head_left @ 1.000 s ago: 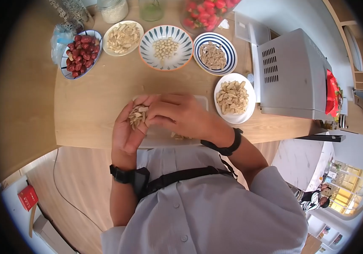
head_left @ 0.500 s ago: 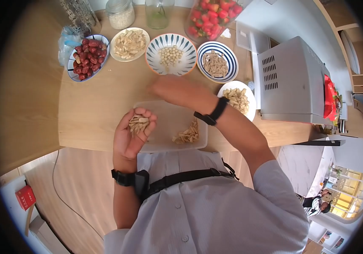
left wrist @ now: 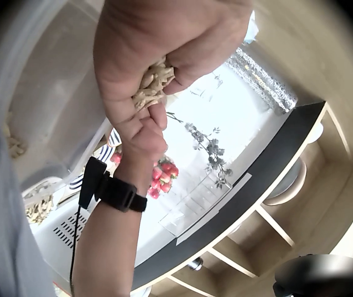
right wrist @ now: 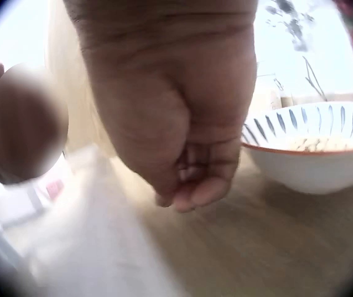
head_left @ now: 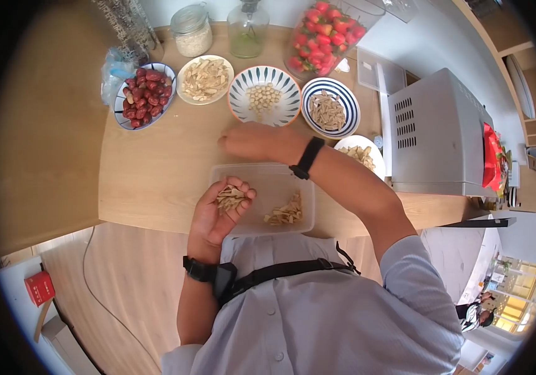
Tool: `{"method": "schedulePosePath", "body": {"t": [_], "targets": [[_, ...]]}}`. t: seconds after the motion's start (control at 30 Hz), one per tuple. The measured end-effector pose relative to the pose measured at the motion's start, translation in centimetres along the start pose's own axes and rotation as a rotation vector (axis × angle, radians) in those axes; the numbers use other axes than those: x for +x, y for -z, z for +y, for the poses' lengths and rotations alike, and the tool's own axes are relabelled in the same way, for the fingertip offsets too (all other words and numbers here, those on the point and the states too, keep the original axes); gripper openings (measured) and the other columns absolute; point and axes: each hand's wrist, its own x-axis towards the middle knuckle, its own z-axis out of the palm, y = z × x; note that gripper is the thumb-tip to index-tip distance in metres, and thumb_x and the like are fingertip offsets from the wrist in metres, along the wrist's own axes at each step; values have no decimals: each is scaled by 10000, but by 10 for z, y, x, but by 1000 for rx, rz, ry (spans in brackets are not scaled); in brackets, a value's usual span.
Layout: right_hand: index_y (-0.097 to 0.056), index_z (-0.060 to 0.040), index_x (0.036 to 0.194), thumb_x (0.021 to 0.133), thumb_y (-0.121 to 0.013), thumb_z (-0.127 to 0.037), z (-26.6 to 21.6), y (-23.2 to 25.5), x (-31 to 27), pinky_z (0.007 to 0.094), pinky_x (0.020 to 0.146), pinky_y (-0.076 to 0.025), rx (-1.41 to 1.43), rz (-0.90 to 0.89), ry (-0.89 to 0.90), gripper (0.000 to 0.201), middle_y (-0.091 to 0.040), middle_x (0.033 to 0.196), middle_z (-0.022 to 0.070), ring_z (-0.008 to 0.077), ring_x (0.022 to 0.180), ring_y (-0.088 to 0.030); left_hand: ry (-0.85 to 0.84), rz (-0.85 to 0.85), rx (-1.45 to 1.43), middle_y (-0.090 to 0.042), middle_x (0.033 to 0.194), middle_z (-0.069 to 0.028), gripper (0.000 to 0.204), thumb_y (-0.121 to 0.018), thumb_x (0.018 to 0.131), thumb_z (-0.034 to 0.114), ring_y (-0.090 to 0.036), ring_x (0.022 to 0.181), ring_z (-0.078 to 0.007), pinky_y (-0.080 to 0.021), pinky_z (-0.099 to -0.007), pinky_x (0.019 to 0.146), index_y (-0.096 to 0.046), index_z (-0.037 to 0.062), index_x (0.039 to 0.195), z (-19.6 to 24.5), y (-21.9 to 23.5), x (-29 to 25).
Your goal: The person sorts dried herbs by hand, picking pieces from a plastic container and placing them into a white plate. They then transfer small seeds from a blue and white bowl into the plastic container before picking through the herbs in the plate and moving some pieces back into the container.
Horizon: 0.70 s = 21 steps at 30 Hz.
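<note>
My left hand point(head_left: 213, 219) cups pale dried slices point(head_left: 230, 197) in its curled fingers, palm up over the left side of a clear plastic box point(head_left: 258, 203). In the left wrist view, the slices point(left wrist: 154, 83) show between thumb and fingers. A small heap of dried slices point(head_left: 285, 211) lies at the box's right side. Beyond the box, my right hand point(head_left: 252, 140) reaches left over the wooden table, close to a bowl with dark strokes and an orange rim point(right wrist: 306, 170). The right wrist view shows its fingers point(right wrist: 210, 190) curled in, with nothing visible between them.
Behind stand a dish of red dates point(head_left: 146, 103), a plate of pale slices point(head_left: 205, 80), a blue-ringed plate of dried strips point(head_left: 327, 111) and another plate of slices point(head_left: 360, 156). Strawberries in a clear container point(head_left: 324, 37) and glass jars point(head_left: 191, 37) stand farther back; a grey appliance point(head_left: 436, 134) is right.
My right hand has left the slices in my left palm and moved out over the table beyond the box. The left hand keeps its slices. The head view has shifted.
</note>
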Motion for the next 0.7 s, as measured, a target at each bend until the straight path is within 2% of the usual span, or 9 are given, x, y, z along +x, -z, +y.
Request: {"method": "schedulePosePath", "body": {"t": [0.13, 0.2, 0.27, 0.37, 0.4, 0.47, 0.53, 0.67, 0.7], "targets": [[-627, 6, 960, 902, -653, -11, -6, 62, -51, 350, 654, -561, 353, 405, -158, 66, -661, 833, 118, 264, 743, -683, 5, -12, 29, -694, 1036, -144, 290, -512, 1087, 219, -675, 1057, -304, -614, -348, 879, -665, -27, 1076, 2, 5, 4], [-624, 8, 970, 884, -696, -29, -16, 78, -105, 388, 650, -511, 615, 510, -489, 119, -683, 841, 147, 287, 720, -660, 19, -5, 23, -697, 1098, -160, 303, -503, 1089, 214, -671, 1118, -324, -605, -373, 948, -658, -44, 1127, -3, 13, 5], [-652, 10, 994, 889, -735, -45, -29, 85, -163, 354, 659, -512, 748, 588, -746, 145, -678, 842, 130, 228, 697, -629, 24, 13, 21, -697, 1183, -183, 330, -494, 1090, 207, -658, 1199, -350, -582, -402, 1031, -645, -66, 1198, -5, 17, 11], [-677, -7, 975, 891, -746, -48, -41, 75, -235, 368, 669, -531, 481, 560, -940, 116, -689, 860, 133, 252, 716, -663, 78, -18, 36, -663, 1308, -223, 377, -482, 1089, 191, -595, 1318, -389, -513, -436, 1140, -598, -94, 1305, -9, 3, 17], [-685, -12, 977, 890, -748, -52, -43, 68, -253, 377, 676, -538, 361, 529, -938, 115, -693, 876, 133, 270, 733, -672, 105, -54, 25, -595, 1417, -259, 431, -466, 1083, 175, -513, 1408, -410, -467, -451, 1188, -527, -114, 1397, -11, 7, 20], [-700, -23, 982, 887, -753, -59, -47, 59, -273, 395, 689, -553, 126, 466, -915, 115, -702, 907, 132, 305, 768, -691, 141, -67, 19, -550, 1465, -273, 461, -448, 1083, 178, -483, 1432, -415, -445, -460, 1202, -489, -118, 1435, -15, 0, 26], [-708, -33, 1000, 889, -755, -66, -53, 52, -274, 417, 710, -558, 113, 527, -923, 124, -701, 933, 135, 335, 807, -694, 159, -66, 25, -519, 1497, -282, 485, -431, 1086, 192, -458, 1454, -416, -429, -469, 1209, -467, -121, 1455, -19, -5, 29], [-724, -66, 1023, 881, -735, -70, -81, 40, -214, 418, 743, -575, 260, 657, -714, 142, -697, 960, 117, 330, 856, -702, 182, -46, 44, -527, 1501, -262, 515, -396, 1099, 241, -468, 1453, -385, -410, -476, 1216, -466, -115, 1463, -27, -17, 38], [-727, -80, 1025, 862, -724, -73, -91, 40, -193, 414, 755, -582, 271, 607, -626, 163, -699, 965, 103, 322, 870, -706, 194, -46, 41, -538, 1495, -249, 521, -385, 1103, 253, -484, 1443, -371, -407, -475, 1218, -467, -112, 1466, -28, -19, 40]]}}
